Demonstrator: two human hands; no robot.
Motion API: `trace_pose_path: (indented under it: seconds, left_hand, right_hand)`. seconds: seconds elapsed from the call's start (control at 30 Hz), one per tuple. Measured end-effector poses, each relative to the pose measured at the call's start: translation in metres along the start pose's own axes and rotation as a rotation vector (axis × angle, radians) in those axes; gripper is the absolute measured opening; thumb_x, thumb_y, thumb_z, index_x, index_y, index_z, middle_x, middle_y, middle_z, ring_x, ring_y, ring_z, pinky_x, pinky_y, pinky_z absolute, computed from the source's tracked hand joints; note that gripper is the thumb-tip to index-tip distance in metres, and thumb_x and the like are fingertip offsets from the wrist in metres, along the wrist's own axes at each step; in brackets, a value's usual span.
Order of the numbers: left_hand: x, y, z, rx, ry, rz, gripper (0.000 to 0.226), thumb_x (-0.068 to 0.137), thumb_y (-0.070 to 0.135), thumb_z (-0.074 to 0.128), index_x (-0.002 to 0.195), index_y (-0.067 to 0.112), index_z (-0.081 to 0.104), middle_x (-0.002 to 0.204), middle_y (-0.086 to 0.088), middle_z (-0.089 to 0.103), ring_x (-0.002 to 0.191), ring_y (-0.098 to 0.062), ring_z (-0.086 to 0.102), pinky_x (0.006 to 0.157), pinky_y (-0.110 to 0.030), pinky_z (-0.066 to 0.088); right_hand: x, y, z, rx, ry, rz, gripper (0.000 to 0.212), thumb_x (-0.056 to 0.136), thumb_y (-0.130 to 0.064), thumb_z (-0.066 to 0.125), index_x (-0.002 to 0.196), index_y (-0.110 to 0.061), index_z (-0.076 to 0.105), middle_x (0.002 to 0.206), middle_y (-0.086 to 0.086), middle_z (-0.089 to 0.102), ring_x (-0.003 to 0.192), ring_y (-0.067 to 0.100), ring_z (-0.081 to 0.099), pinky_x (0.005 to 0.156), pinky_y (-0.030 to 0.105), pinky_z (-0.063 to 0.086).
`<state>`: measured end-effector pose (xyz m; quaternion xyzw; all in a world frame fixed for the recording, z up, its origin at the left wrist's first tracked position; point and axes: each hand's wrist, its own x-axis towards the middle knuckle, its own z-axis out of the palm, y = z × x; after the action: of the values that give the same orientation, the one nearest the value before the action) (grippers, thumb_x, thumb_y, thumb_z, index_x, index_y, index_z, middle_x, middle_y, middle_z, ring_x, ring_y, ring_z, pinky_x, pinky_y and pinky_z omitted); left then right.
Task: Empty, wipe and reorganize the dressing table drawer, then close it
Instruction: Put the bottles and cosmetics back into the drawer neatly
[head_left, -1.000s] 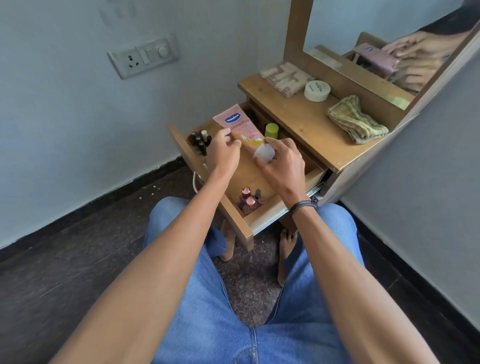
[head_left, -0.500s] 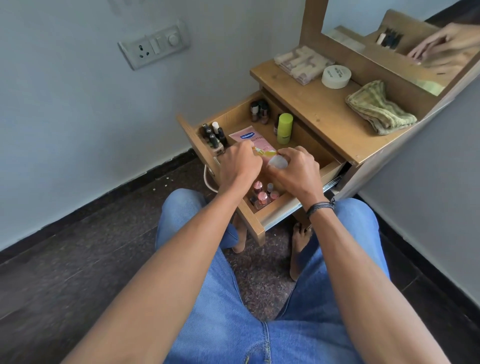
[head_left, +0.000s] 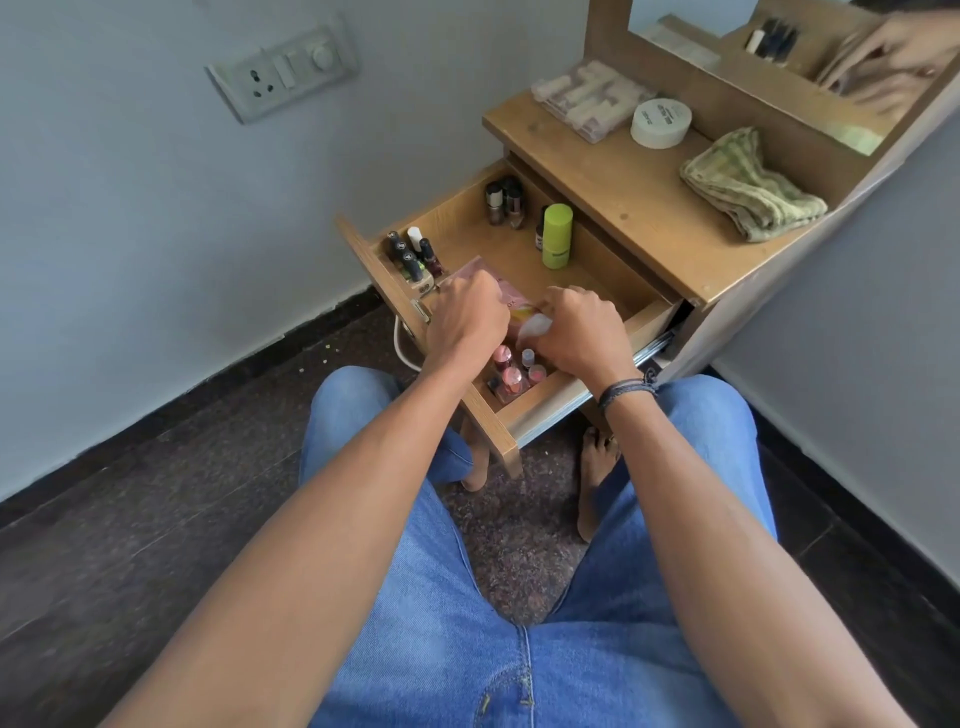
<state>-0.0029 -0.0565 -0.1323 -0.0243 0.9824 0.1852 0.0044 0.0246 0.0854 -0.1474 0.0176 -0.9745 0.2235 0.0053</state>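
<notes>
- Grey-blue walls and a dark floor meet in a corner. A wooden dressing table fills the upper right of the frame, with its drawer (head_left: 457, 218) pulled out toward the person's knees.
- pink tube (head_left: 511, 307) is in the middle of the drawer, at frame centre, mostly covered by both hands.
- Tube's long axis is diagonal: the flat crimped end points upper left and the white cap end points lower right.
- left hand (head_left: 467, 318): fingers curled over the crimped half, gripping it.
- right hand (head_left: 577, 332): fingers curled round the cap end, holding it. There is a cord bracelet on that wrist.
- Can't tell if the tube lies flat on the drawer bottom or sits just above it.
- dark polish bottles (head_left: 410, 254) stand upright in the drawer corner just upper left of the left hand.
- second dark cluster (head_left: 503, 200) is at the far corner, with the green bottle (head_left: 557, 236) upright near it.
- pink polish bottles (head_left: 511, 375) are in the near corner, just below the hands.
- worktop (head_left: 613, 192) carries a clear box (head_left: 587, 98), a white tin (head_left: 661, 122) beside it, and a green cloth (head_left: 748, 187) further right.
- mirror (head_left: 727, 31), upper right, shows blurred hands.
- wall socket (head_left: 283, 73) is at upper left.
</notes>
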Motion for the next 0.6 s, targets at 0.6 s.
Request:
trace_pose_path:
  seconds: [0.6]
  left_hand:
    - [-0.004,0.0,0.003,-0.031,-0.043,0.065,0.035,0.099,0.011,0.051,0.131,0.02,0.065,0.131,-0.013,0.06,0.108,-0.026,0.054,0.075,-0.033,0.048]
  right_hand:
    - [0.0,0.003,-0.008,-0.042,-0.183,-0.043,0.051,0.085,-0.014,0.062,0.132,-0.032,0.063,0.115,0.001,0.072,0.1,0.028,0.069,0.084,0.042,0.058]
